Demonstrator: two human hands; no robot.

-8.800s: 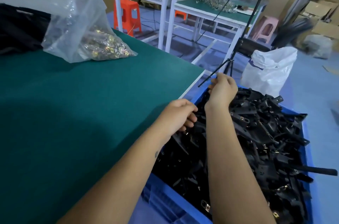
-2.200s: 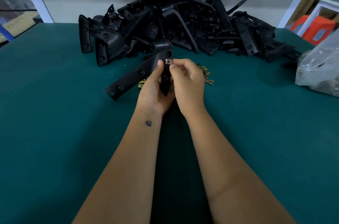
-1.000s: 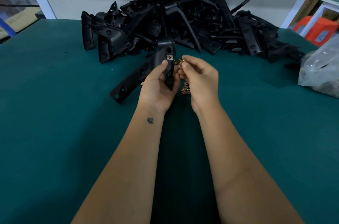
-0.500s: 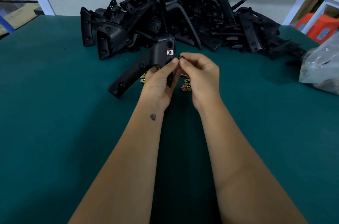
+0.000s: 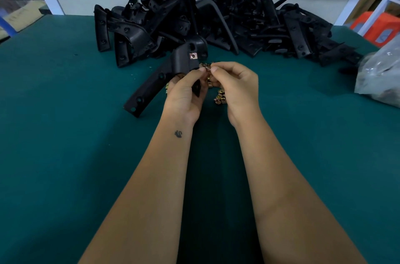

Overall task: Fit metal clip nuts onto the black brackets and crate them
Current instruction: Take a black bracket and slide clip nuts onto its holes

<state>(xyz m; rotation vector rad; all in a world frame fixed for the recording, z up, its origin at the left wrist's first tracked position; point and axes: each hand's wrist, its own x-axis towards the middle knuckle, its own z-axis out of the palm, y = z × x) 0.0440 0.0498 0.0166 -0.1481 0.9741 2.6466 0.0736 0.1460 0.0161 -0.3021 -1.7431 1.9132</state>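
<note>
My left hand [image 5: 185, 92] grips a long black bracket [image 5: 164, 75] by its bent upper end; the bracket slants down to the left, its far end on the green table [image 5: 65, 155]. One metal clip nut [image 5: 193, 56] sits fitted on the bracket's head. My right hand [image 5: 234, 84] pinches a small brass clip nut [image 5: 207, 66] between thumb and forefinger, right beside the left thumb and the bracket. A few loose clip nuts [image 5: 220, 98] lie on the table under my hands.
A big heap of black brackets [image 5: 216, 17] fills the back of the table against a grey wall. A clear plastic bag [image 5: 381, 77] lies at the right edge. An orange stool [image 5: 381, 28] stands beyond the table's right corner.
The bracket has tipped so its head with the fitted nut faces up. My right hand, pinching a nut, has closed in on my left thumb at the bracket. The crate seen earlier is out of view.
</note>
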